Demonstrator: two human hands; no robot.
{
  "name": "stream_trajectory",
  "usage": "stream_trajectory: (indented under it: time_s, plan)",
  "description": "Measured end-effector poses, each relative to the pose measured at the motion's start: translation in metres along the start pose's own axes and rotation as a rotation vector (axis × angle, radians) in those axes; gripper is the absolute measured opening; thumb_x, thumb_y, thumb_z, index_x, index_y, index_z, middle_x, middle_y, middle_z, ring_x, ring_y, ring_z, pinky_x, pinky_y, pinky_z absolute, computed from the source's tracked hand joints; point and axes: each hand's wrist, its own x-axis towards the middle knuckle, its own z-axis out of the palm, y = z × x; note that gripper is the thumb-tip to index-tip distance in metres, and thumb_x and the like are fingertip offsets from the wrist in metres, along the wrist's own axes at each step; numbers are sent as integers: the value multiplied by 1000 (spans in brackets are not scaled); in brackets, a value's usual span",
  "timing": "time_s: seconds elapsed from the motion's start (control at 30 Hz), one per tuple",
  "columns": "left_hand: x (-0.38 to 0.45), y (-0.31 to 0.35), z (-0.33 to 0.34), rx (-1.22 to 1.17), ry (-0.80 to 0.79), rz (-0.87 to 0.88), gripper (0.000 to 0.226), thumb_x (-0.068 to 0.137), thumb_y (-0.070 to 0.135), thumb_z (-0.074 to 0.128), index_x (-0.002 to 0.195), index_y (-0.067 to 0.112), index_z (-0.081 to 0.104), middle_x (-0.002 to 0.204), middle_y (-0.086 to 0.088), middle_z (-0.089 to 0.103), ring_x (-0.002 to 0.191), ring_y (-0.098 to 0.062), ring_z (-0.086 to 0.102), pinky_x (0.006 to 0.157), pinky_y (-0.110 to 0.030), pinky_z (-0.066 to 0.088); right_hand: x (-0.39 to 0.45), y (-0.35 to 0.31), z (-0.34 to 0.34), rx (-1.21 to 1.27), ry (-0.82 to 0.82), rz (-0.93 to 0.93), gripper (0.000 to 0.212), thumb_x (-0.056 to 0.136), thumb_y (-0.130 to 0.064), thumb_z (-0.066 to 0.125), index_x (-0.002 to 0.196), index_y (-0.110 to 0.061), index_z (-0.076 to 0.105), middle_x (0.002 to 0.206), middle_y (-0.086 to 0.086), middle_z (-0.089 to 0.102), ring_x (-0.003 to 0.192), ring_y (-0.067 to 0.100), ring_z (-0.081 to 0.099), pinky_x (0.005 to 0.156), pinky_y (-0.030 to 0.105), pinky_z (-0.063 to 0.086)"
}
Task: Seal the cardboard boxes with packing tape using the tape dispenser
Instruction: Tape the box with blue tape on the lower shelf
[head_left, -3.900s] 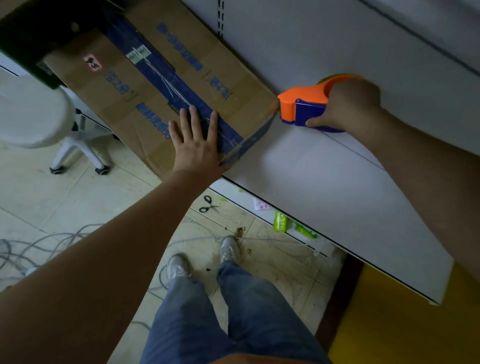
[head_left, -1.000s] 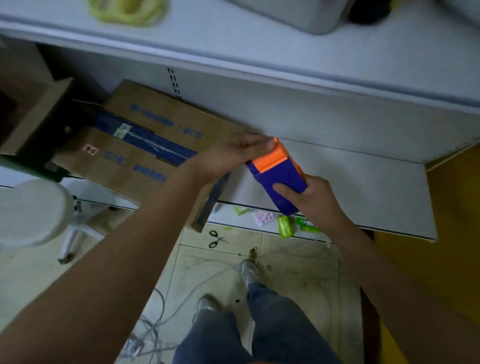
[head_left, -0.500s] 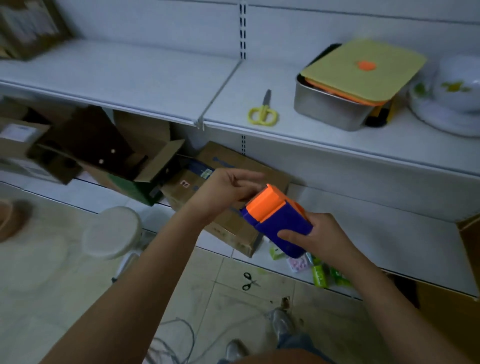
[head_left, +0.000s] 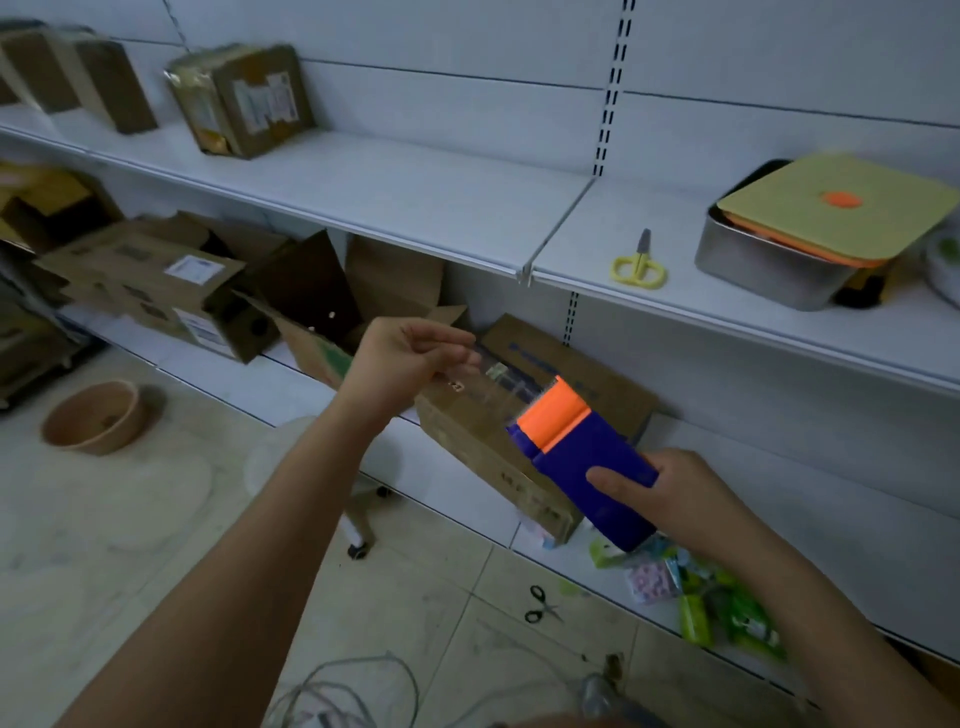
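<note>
My right hand (head_left: 680, 499) grips the tape dispenser (head_left: 587, 457); my left hand (head_left: 400, 364) pinches the clear tape (head_left: 493, 384) stretched from its orange end.

forearms: bare, sleeveless | left hand (head_left: 400, 364): ungloved | right hand (head_left: 670, 493): ungloved

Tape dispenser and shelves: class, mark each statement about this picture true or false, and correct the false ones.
1. The right hand grips the tape dispenser. True.
2. The left hand presses flat on a box. False: it pinches the clear tape drawn from the dispenser.
3. The yellow scissors lie on the upper shelf. True.
4. The black scissors hang on the wall. False: they lie on the floor.
</note>
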Motion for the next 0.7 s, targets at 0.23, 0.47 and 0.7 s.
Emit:
stream_trajectory:
  time_s: [0.23, 0.47, 0.7]
  plan:
    - [-3, 6, -6, 88, -51, 2, 31, 92, 0, 63, 124, 2, 63, 93, -13, 77, 86, -20, 75, 72, -18, 57, 4, 8, 16, -31, -193, 56, 33, 77, -49, 72, 68, -19, 63, 63, -9, 70, 61, 2, 66, 53, 19, 50]
    - [15, 5, -8, 188, -43, -39, 28, 93, -1, 63, 120, 3, 66, 92, -10, 77, 85, -16, 75, 72, -15, 56, 33, 9, 12, -22, -555, 221, 64, 65, -61, 81, 103, -12, 67, 98, 4, 74, 95, 18, 71, 91, 39, 56]
    - [32, 2, -9, 369, 10, -73, 36, 93, 8, 66, 129, 5, 61, 92, 0, 78, 89, -3, 73, 84, -17, 56, 63, 15, 17, 96, -489, 185, 34, 80, -44, 73, 93, -12, 68, 83, -1, 74, 85, 13, 71, 73, 26, 55]
